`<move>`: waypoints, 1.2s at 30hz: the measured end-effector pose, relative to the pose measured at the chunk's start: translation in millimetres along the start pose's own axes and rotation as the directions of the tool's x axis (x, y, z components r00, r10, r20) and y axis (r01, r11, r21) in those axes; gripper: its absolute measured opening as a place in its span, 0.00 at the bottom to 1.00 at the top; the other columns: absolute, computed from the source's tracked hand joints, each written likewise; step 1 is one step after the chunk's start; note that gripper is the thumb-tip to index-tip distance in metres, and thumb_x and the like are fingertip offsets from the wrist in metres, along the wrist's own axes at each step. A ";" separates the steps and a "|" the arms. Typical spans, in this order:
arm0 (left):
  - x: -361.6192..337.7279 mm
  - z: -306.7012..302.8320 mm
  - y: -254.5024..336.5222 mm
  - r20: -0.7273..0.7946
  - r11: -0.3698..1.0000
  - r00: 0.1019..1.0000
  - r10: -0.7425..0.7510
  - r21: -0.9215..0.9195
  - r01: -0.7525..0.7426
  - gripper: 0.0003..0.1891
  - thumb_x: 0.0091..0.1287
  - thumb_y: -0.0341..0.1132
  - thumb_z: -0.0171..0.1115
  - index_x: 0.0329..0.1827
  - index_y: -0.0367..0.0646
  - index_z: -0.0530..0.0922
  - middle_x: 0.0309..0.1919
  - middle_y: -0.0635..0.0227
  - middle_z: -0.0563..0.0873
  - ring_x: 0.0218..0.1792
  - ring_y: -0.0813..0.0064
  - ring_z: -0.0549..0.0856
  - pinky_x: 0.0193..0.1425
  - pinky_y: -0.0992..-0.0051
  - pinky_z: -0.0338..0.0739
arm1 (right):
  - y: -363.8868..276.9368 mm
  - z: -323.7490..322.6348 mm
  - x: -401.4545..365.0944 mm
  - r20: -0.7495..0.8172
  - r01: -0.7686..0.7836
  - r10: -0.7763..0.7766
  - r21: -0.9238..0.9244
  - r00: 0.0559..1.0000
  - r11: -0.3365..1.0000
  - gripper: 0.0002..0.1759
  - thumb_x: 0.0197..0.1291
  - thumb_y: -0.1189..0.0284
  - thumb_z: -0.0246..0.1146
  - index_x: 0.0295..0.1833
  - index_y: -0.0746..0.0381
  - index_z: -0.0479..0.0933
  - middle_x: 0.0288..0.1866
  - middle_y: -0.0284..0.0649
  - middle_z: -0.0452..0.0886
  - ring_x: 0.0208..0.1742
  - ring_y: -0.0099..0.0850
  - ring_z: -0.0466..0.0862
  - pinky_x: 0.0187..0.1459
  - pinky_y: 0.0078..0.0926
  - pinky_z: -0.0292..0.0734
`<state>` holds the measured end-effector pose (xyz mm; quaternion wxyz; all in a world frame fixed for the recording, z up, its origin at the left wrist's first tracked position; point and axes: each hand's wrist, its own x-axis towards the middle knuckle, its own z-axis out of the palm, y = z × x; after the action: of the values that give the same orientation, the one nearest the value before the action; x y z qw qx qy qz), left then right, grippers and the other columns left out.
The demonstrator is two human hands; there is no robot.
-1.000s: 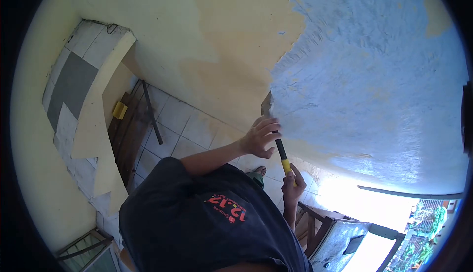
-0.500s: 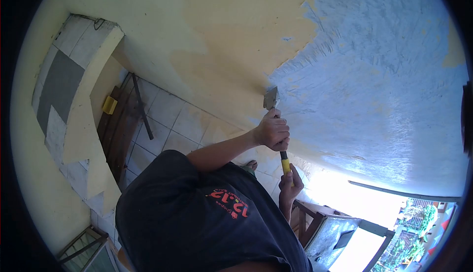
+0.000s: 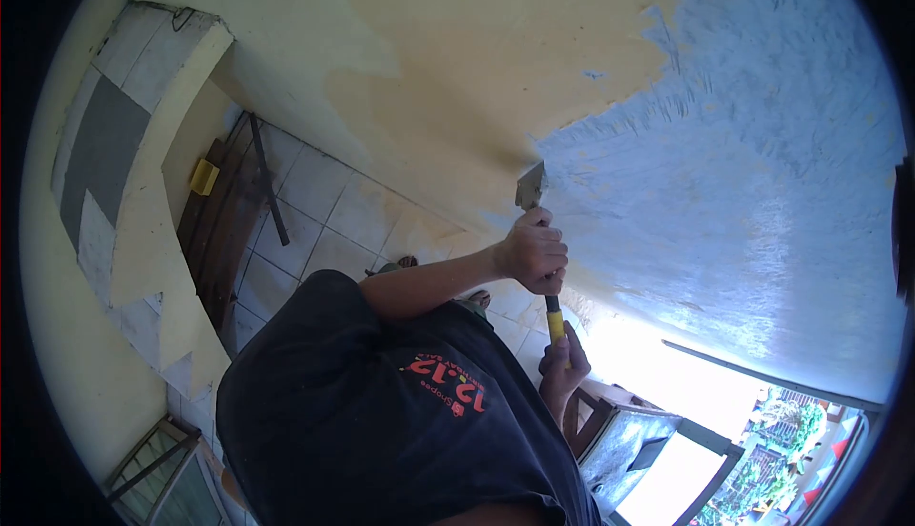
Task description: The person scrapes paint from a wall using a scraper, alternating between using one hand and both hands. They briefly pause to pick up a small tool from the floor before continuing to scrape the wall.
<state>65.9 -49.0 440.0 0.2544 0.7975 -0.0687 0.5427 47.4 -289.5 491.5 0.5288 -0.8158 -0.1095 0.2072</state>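
Note:
A scraper with a flat metal blade [image 3: 531, 186] and a black and yellow handle [image 3: 557, 324] is held in both hands. My left hand [image 3: 534, 254] is wrapped round its shaft just below the blade. Lower down, my right hand [image 3: 564, 362] grips the yellow end. The blade is at the wall, by the border between yellow-tan paint [image 3: 496, 59] and a rough bluish-white area [image 3: 724, 173]. Whether its edge touches the surface is hard to tell.
To the left stands a tiled ledge [image 3: 119, 135] with a stepped edge. Dark wooden planks [image 3: 224, 212] and a yellow object [image 3: 204, 176] lie beneath it. My feet [image 3: 479, 298] show on the tiled floor [image 3: 315, 183]. Wooden furniture [image 3: 624, 440] stands by the bright opening at lower right.
My view has shifted, so the wall's paint border sits farther right and both feet show. The blade appears slightly farther right and higher in view. Both hands keep their grip on the scraper.

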 end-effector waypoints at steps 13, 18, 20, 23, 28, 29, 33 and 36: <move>-0.2 -10.4 -1.5 0.030 0.999 0.999 -0.019 0.026 0.018 0.11 0.47 0.39 0.58 0.12 0.53 0.67 0.14 0.75 0.67 0.19 0.74 0.71 0.36 0.66 0.64 | -18.3 11.2 -2.5 0.072 -0.174 0.168 0.093 0.983 0.980 0.26 0.70 0.58 0.61 0.63 0.67 0.77 0.23 0.27 0.70 0.20 0.14 0.66 0.22 0.15 0.61; -5.0 -8.1 16.7 0.121 0.999 0.992 -0.038 -0.020 0.041 0.12 0.48 0.41 0.59 0.12 0.53 0.68 0.13 0.75 0.68 0.19 0.73 0.72 0.37 0.65 0.64 | 0.5 -9.5 -7.9 0.081 -0.077 0.076 0.012 0.994 0.997 0.25 0.70 0.58 0.60 0.64 0.65 0.77 0.24 0.27 0.72 0.23 0.16 0.70 0.26 0.17 0.67; -19.0 -2.8 31.1 0.200 0.998 0.979 -0.032 -0.045 0.042 0.12 0.49 0.41 0.59 0.12 0.52 0.70 0.13 0.75 0.70 0.19 0.73 0.72 0.38 0.64 0.65 | 18.2 -21.7 -13.1 0.245 -0.121 0.148 -0.123 0.958 0.985 0.24 0.70 0.60 0.60 0.64 0.64 0.77 0.24 0.29 0.74 0.25 0.17 0.73 0.29 0.21 0.71; -51.7 3.4 48.2 0.569 0.969 0.802 -0.182 -0.034 0.244 0.18 0.58 0.44 0.61 0.10 0.50 0.75 0.13 0.71 0.78 0.20 0.68 0.78 0.45 0.59 0.68 | 26.3 -25.5 -24.8 0.327 -0.314 0.387 -0.255 0.862 0.914 0.24 0.70 0.60 0.59 0.61 0.68 0.76 0.27 0.34 0.78 0.29 0.19 0.76 0.33 0.24 0.74; -89.1 13.2 66.9 0.809 0.929 0.557 -0.190 -0.034 0.367 0.13 0.63 0.44 0.59 0.35 0.44 0.84 0.29 0.63 0.85 0.35 0.65 0.84 0.62 0.52 0.64 | 94.4 -19.0 -55.3 0.267 -0.362 0.422 -0.245 0.866 0.899 0.28 0.66 0.53 0.62 0.56 0.69 0.77 0.35 0.42 0.83 0.38 0.24 0.82 0.45 0.26 0.76; -80.9 11.4 69.5 0.695 0.918 0.697 -0.175 -0.141 0.371 0.15 0.65 0.44 0.60 0.46 0.44 0.85 0.37 0.62 0.87 0.40 0.63 0.84 0.68 0.48 0.60 | 111.1 -21.7 -58.7 0.265 -0.359 0.415 -0.235 0.870 0.903 0.28 0.66 0.53 0.62 0.56 0.69 0.77 0.35 0.42 0.83 0.38 0.24 0.82 0.45 0.26 0.76; 48.6 -43.2 91.8 0.624 0.673 0.768 -0.140 -0.510 0.537 0.21 0.63 0.44 0.62 0.55 0.43 0.80 0.37 0.65 0.84 0.44 0.63 0.82 0.65 0.53 0.65 | 207.7 -47.8 -71.8 0.249 -0.679 0.645 0.080 0.722 0.730 0.26 0.66 0.55 0.63 0.55 0.69 0.78 0.34 0.40 0.82 0.35 0.25 0.81 0.38 0.27 0.76; 133.6 -105.7 138.1 0.067 0.601 0.998 -0.019 -0.797 0.065 0.23 0.63 0.39 0.62 0.60 0.41 0.74 0.43 0.62 0.80 0.40 0.68 0.80 0.54 0.61 0.75 | 314.8 -96.3 -78.3 0.352 -0.801 0.722 0.338 0.595 0.495 0.22 0.67 0.59 0.62 0.54 0.68 0.78 0.31 0.37 0.80 0.30 0.26 0.80 0.33 0.29 0.75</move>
<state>-21.6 -94.9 635.9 0.5944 0.6154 -0.2913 0.4280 8.6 -530.6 257.2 0.5489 -0.6075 0.2726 0.5053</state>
